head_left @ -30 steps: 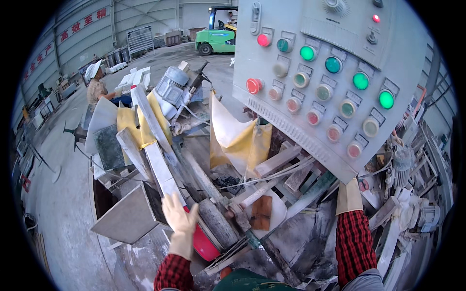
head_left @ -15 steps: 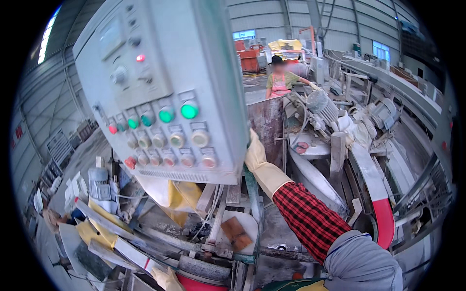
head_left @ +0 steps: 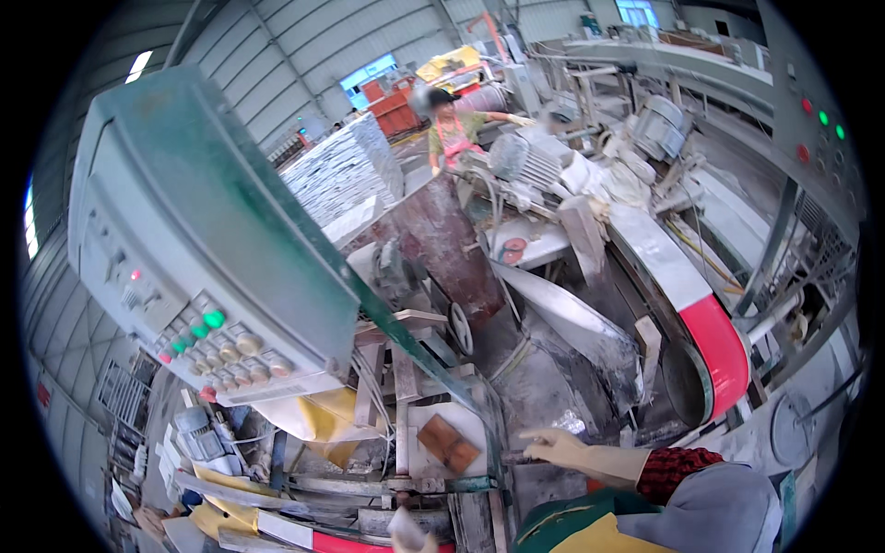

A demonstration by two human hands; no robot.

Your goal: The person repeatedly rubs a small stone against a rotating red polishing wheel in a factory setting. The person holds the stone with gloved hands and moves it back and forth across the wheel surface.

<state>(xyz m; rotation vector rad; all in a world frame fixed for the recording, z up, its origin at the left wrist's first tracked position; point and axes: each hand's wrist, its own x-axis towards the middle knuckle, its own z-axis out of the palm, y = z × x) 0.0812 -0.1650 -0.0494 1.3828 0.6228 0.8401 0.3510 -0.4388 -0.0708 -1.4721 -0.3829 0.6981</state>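
My right hand (head_left: pixel 558 449), in a cream rubber glove with a red-and-black checked sleeve, reaches leftward over the machinery at the lower right. Its fingers look stretched out, and nothing shows in them. At the bottom edge, beside a red-and-white belt (head_left: pixel 304 535), my left hand (head_left: pixel 413 542) is mostly cut off and blurred, so its fingers cannot be made out. A grey control box (head_left: pixel 212 304) with a green side stands tilted on the left; it carries rows of buttons, some lit green, and a red light. A brown square piece (head_left: pixel 448 443) lies on a pale plate between the hands.
A second red-and-white belt (head_left: pixel 714 346) curves past on the right. Dusty motors (head_left: pixel 525 161) stand beyond, near a person in a pink apron (head_left: pixel 454 134). A rusty metal sheet (head_left: pixel 438 240) and stacked pale slabs (head_left: pixel 346 166) stand behind. Another control panel (head_left: pixel 816 138) is far right.
My right hand has left the control box's right edge and come down toward me. The view has turned, showing the box's green side. My left hand appears farther right along the bottom edge.
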